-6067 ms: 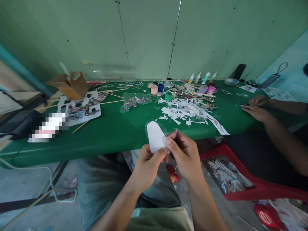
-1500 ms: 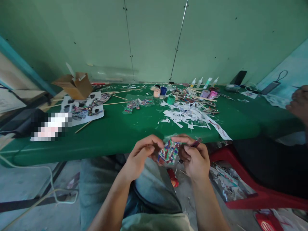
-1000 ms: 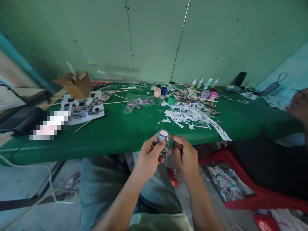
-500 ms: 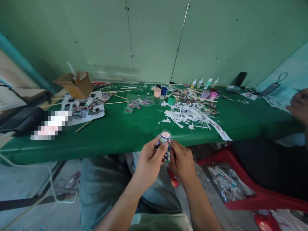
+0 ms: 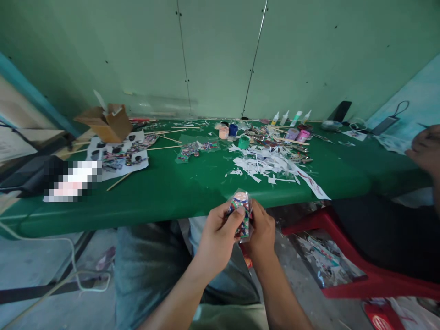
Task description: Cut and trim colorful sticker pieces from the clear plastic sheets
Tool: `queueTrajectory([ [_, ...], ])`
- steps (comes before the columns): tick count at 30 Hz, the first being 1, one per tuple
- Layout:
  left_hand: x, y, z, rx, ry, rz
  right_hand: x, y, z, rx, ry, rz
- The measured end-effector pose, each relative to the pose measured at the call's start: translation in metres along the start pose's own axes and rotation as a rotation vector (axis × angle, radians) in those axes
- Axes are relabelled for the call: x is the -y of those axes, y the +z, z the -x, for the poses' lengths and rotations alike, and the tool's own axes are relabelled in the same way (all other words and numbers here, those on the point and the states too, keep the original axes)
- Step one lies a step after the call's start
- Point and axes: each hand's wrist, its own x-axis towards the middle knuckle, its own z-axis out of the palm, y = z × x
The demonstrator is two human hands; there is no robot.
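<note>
Just over the table's front edge, a small flat piece [image 5: 245, 226] with a multicoloured pattern and a pale rounded top is held in front of me. Clear film sticks out around its rim. My left hand [image 5: 223, 229] is closed on it, thumb pressed across its front and fingers behind. My right hand [image 5: 261, 227] grips its right edge with curled fingers, whose tips are partly hidden. Farther back on the green table [image 5: 161, 192] lies another patterned piece on clear film [image 5: 195, 149].
White paper scraps [image 5: 264, 160] lie right of centre, near paint pots [image 5: 244, 142] and small bottles [image 5: 284, 118]. A cardboard box [image 5: 112, 124] and printed sheet [image 5: 120, 165] are at left. Another person's hand [image 5: 426, 146] shows at right, above a red chair [image 5: 343, 238].
Both hands and the patterned piece have shifted slightly right and down in view. The piece is turned a little, with more film showing at its lower end.
</note>
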Motion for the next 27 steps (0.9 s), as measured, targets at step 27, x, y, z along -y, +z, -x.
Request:
queueTrajectory([
  [27,0.0036,-0.0013,0.0019,0.027,0.022,-0.058,-0.0021,0.0029,0.0062,-0.017,0.099,-0.115],
])
